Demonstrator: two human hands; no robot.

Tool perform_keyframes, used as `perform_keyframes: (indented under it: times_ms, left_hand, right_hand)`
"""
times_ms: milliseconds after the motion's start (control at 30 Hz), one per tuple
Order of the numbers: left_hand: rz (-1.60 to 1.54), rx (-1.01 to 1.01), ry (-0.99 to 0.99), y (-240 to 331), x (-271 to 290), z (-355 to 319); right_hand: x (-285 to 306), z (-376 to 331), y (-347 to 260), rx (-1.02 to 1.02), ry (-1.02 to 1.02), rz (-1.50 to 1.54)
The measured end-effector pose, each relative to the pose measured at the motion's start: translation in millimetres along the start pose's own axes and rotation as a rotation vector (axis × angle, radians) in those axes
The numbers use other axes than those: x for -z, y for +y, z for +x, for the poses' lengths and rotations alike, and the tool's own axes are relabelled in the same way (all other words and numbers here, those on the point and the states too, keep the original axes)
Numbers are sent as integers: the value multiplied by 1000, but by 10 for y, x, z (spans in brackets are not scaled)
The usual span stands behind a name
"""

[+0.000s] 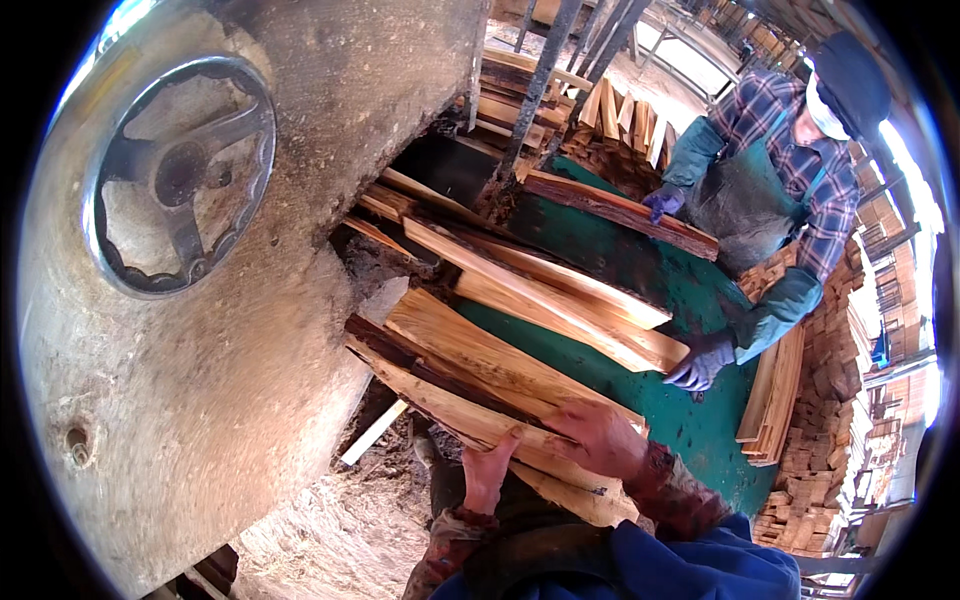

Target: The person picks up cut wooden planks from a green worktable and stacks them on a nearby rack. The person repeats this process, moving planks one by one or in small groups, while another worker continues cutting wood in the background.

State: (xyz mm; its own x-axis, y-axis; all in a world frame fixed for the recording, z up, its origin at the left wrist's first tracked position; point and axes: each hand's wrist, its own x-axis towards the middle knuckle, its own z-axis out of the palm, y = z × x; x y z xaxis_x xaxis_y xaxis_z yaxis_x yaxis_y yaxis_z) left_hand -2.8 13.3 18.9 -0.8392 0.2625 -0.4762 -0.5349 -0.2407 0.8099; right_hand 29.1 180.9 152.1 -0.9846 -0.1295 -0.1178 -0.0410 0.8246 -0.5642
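Note:
My left hand [488, 472] grips the near edge of a long wooden slab [430, 392], thumb on top and fingers hidden beneath. My right hand [603, 440] lies farther along the same slab, its fingers curled over the upper side. This slab has a dark bark strip and rests beside a wider pale board [480, 352]. Below my right hand, another rough slab [570, 496] sticks out toward my body. Beyond these, several sawn boards [540, 290] lie across the green table [715, 425].
Left stands a big worn machine panel [230, 370] with a metal handwheel [182, 175]. Across the table, a gloved co-worker [770, 190] holds a bark-edged board [620, 212], the other hand at the board ends. Stacked wood [815, 440] stands right; debris covers the ground [330, 530].

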Motion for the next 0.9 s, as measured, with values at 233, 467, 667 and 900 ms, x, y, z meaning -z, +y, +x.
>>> perform_keyframes:
  times_ms: [233,467,667,900]
  left_hand:
    - [-10,31,-11,38,17,15]
    - [20,77,-53,5,53,30]
    - [-33,-70,-188,-827,404,246]
    - [149,63,-97,121,121,-4]
  right_hand:
    - [-51,1570,87,133,323,-142]
    - [-438,2624,-11,146,305,-290]
    - [-672,1774,-793,478,46,-179]
    - [-393,1052,-86,136,273,-55]
